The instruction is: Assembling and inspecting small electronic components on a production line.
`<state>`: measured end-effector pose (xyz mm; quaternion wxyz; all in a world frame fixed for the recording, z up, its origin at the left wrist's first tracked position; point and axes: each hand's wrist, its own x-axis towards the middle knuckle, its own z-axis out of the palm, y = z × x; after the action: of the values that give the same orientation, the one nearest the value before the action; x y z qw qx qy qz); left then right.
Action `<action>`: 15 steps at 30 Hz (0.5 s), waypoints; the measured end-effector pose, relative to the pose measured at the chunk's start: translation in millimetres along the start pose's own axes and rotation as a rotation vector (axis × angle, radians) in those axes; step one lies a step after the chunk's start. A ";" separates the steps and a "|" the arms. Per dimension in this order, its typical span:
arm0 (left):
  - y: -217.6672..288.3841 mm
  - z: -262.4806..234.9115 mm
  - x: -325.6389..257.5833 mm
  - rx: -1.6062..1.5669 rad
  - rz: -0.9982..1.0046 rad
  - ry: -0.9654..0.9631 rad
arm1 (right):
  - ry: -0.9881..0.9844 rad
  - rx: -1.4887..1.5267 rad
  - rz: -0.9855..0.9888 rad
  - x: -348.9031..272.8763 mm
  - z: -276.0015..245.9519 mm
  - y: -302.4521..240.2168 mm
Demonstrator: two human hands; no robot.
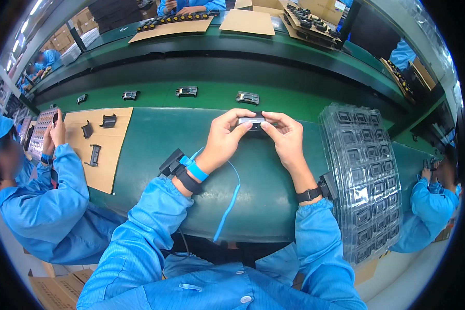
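Observation:
Both my hands meet over the far part of the green work table, holding a small black and silver electronic module. My left hand grips its left end between thumb and fingers. At its right end, my right hand pinches it the same way, thumb on the near face. The fingertips hide part of the module. A blue wristband with a blue cord circles my left wrist, and the cord trails across the table towards me.
Beyond the table, several similar modules lie spaced along a green strip. Cardboard on the left carries three black parts. Stacked clear plastic trays stand right of my right arm. Co-workers in blue sit on both sides.

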<state>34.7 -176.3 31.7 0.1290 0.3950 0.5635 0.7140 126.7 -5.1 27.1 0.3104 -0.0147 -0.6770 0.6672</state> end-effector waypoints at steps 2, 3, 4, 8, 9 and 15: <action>-4.8 -2.4 3.0 -0.083 -0.043 0.014 | -0.051 0.002 0.060 1.9 -1.4 1.4; -5.9 -4.4 1.4 -0.085 -0.041 0.015 | -0.052 0.000 0.059 1.1 -0.1 1.8; -5.8 -6.6 3.0 -0.056 -0.086 0.017 | -0.009 -0.010 0.067 3.3 0.2 1.9; -19.0 -15.3 7.1 0.160 -0.048 0.203 | 0.302 -0.104 0.008 31.8 -25.8 26.4; -21.7 -15.8 9.7 0.152 -0.037 0.199 | 0.359 -0.297 -0.045 41.5 -43.9 29.7; -29.1 -28.0 11.1 0.344 -0.102 0.358 | 0.592 -1.420 -0.340 61.7 -43.0 40.3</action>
<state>0.0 -179.4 8.6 -0.0062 0.2495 0.7098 0.6587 80.0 64.6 11.5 0.4918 -0.2828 -0.8234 -0.0131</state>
